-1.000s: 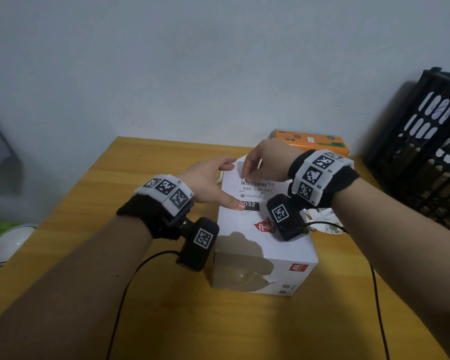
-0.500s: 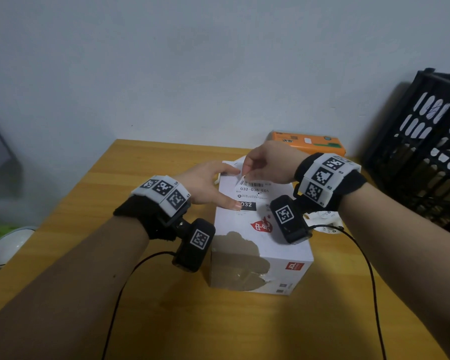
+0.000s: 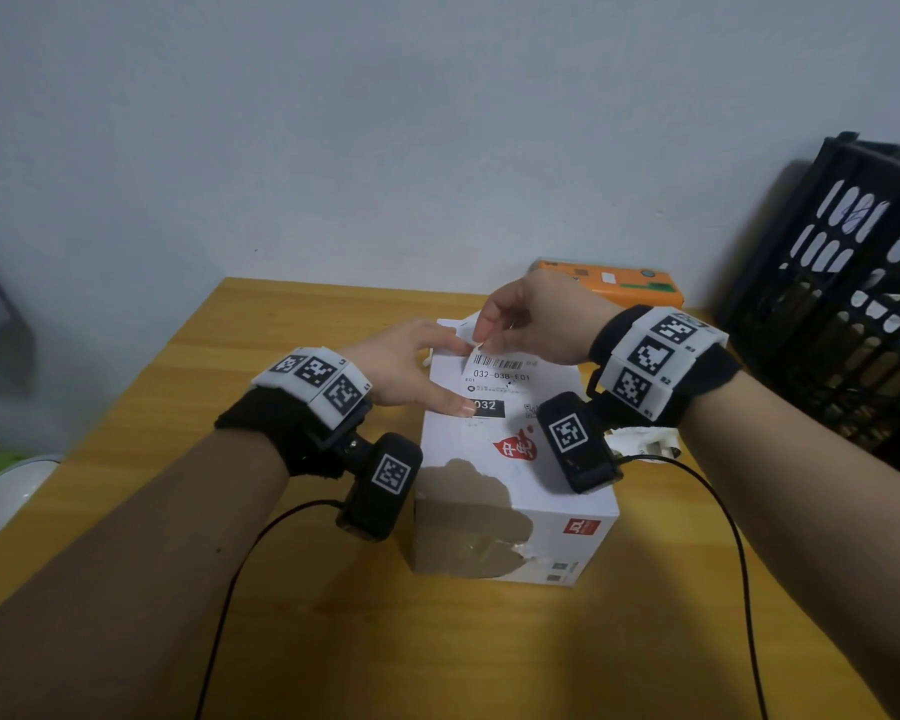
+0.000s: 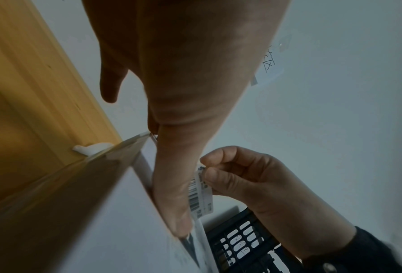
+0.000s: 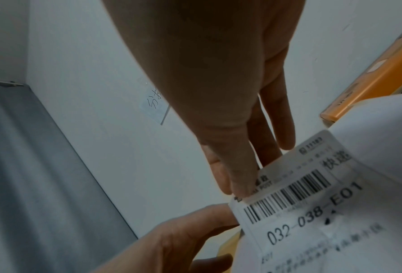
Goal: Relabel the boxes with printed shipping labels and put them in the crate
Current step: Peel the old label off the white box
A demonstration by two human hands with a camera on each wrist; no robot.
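Observation:
A white box (image 3: 510, 485) with a torn front face stands mid-table. On its top is a shipping label (image 3: 500, 376) printed with a barcode and 032-038-E01. My right hand (image 3: 481, 343) pinches the label's far-left corner between thumb and forefinger, and that corner stands lifted off the box. The right wrist view shows the label (image 5: 300, 199) curling up at the pinch (image 5: 237, 184). My left hand (image 3: 437, 371) rests on the box's left top edge, its thumb (image 4: 171, 184) lying flat beside the label (image 4: 198, 194).
A black plastic crate (image 3: 842, 314) stands at the table's right end. An orange box (image 3: 614, 283) lies at the back by the wall. Crumpled white paper (image 3: 640, 439) sits right of the white box. Wrist-camera cables trail over the near table.
My right hand has risen a little, drawing the label's far-left corner up off the box. My left hand has stayed in place on the box.

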